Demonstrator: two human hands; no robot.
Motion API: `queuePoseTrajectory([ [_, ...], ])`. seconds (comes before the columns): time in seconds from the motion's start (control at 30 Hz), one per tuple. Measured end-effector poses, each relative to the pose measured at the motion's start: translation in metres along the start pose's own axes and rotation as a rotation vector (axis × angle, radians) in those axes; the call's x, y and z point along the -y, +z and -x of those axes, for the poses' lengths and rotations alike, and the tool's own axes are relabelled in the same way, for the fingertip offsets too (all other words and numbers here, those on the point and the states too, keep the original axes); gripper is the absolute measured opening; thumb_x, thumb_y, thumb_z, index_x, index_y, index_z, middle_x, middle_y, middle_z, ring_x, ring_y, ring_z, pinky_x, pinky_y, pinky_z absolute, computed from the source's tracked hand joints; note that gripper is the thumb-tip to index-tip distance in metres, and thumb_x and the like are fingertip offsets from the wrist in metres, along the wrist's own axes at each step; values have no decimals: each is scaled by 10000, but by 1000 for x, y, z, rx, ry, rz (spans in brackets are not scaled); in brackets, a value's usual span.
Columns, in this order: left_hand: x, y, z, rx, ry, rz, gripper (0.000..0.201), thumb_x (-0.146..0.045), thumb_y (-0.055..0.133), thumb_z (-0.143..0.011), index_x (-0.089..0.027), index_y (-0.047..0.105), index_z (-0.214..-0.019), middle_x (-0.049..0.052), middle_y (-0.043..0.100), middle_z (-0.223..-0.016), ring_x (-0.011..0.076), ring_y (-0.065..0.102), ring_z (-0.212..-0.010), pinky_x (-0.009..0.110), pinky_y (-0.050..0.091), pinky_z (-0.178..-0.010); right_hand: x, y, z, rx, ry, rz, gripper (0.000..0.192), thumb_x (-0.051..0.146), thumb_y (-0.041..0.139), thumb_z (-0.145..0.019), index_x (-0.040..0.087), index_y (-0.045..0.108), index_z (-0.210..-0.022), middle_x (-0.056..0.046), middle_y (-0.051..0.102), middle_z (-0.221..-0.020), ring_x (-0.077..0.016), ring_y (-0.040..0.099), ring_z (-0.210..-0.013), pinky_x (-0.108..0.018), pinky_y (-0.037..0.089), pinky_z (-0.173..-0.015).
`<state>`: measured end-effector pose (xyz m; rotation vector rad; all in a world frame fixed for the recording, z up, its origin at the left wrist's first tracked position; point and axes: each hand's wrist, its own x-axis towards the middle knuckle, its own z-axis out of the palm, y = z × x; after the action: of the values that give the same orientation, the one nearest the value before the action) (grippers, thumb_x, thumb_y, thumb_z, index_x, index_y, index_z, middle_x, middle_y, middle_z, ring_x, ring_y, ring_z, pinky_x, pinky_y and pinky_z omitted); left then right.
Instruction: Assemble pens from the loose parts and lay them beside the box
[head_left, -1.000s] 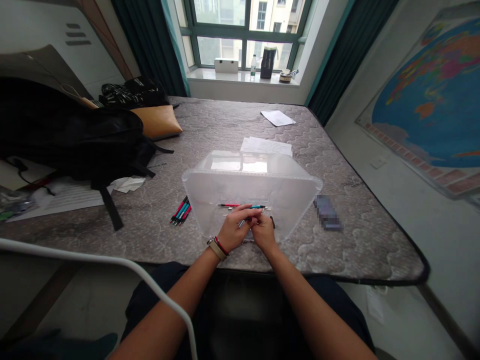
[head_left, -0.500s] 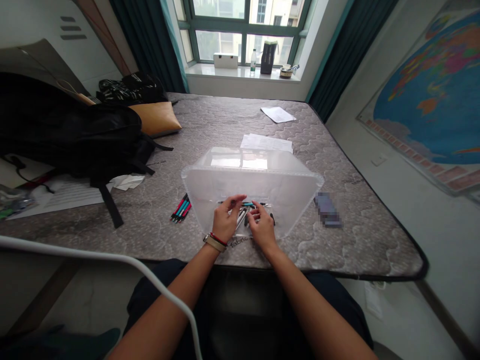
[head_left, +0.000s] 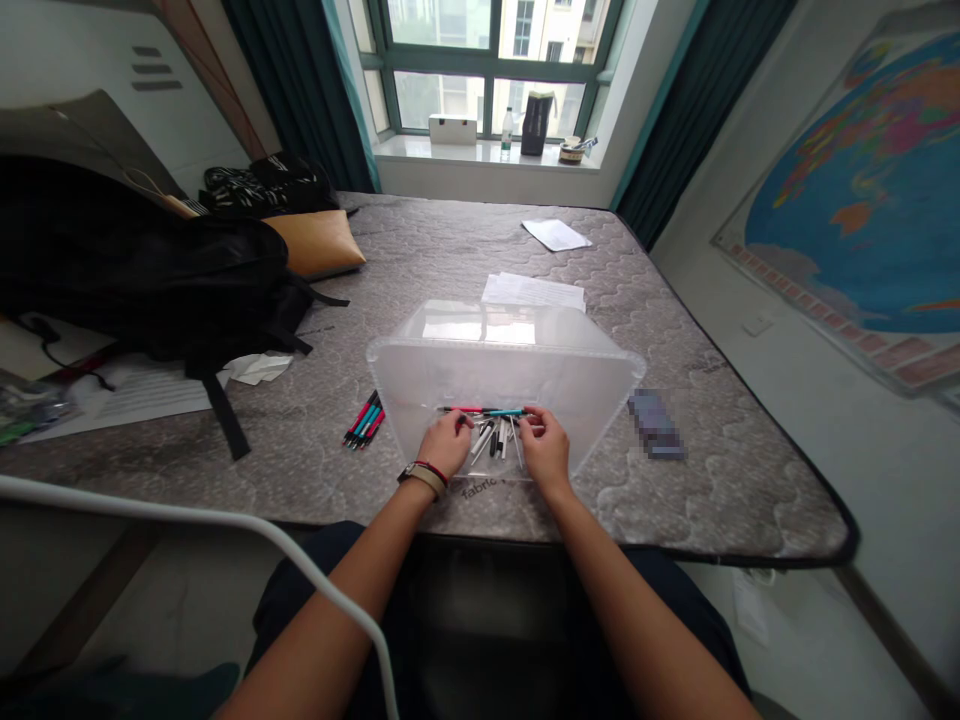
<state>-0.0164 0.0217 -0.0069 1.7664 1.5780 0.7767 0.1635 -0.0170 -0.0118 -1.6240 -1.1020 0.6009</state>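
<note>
A clear plastic bin (head_left: 600, 385) lies tipped on its side, its mouth facing me. Both my hands reach inside. My left hand (head_left: 446, 443), with a watch band and red cord at the wrist, has curled fingers beside the loose pens; what they pinch, if anything, is hidden. My right hand (head_left: 547, 450) has bent fingers by the right end of a blue pen (head_left: 506, 412); its hold is unclear. A red pen (head_left: 465, 409) lies end to end with the blue one. Between my hands are several white and black pens (head_left: 493, 440).
Several red and blue pens (head_left: 365, 420) lie left of the bin on the mattress (head_left: 300, 480). A blurred phone-like object (head_left: 656, 424) is at right. Papers (head_left: 534, 290) lie behind the bin. A black backpack (head_left: 150, 270) fills the left; a white tube (head_left: 225, 515) crosses in front.
My hands have moved apart, left hand leftward and right hand rightward, uncovering the pens between them. The red and blue pens at the back now show in a line.
</note>
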Motion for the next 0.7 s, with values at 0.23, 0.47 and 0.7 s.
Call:
queuePoseTrajectory([
  [0.23, 11, 14, 3, 148, -7, -286, 264, -405, 741, -652, -218, 675, -827, 61, 676, -712, 235, 635, -677, 289, 442, -630, -8, -1, -5, 15, 76, -178, 439, 524, 534, -839, 167, 630, -1076, -57, 695, -852, -166, 630, -645, -268, 513, -574],
  [0.47, 8, 10, 0, 138, -17, -379, 201, -385, 629, -788, -206, 688, -856, 97, 698, -770, 253, 662, -740, 305, 463, -674, -4, -5, -8, 4, 141, -338, 562, 656, 456, -851, 158, 628, -1048, -54, 671, -831, -147, 594, -608, -244, 483, -510],
  [0.7, 8, 2, -2, 46, -20, -344, 229, -378, 601, -817, -215, 663, -965, 87, 673, -755, 257, 650, -731, 315, 454, -662, -7, -6, -4, -120, 48, -276, 635, 622, 251, -946, 150, 643, -1109, -136, 667, -1118, -230, 603, -1084, -334, 480, -847],
])
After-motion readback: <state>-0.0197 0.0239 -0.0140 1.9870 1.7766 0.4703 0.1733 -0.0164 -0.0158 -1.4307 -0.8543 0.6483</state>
